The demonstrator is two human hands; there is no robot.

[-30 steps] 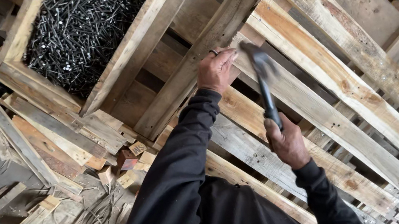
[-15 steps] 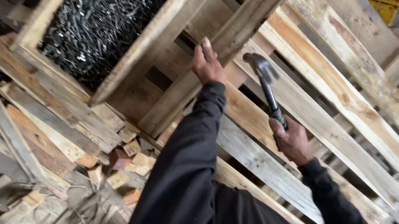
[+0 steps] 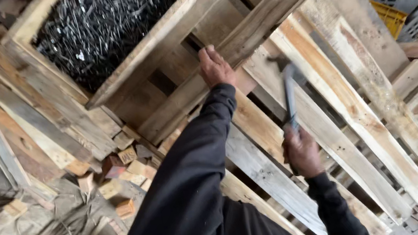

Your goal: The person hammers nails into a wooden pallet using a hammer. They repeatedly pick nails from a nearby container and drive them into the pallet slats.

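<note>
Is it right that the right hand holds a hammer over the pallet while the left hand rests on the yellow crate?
Not quite. In the head view the left hand rests on a pallet board, not the yellow crate, which sits apart. The right hand does hold the hammer.

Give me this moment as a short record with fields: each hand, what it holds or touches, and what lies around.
left hand: flat on a pallet board, fingers spread
right hand: gripping a hammer, head blurred, above the pallet slats
pallet: weathered wooden slats, gaps between them
wooden box: upper left, filled with dark nails
wood offcuts: small blocks beside the pallet
yellow crate: upper right
</note>
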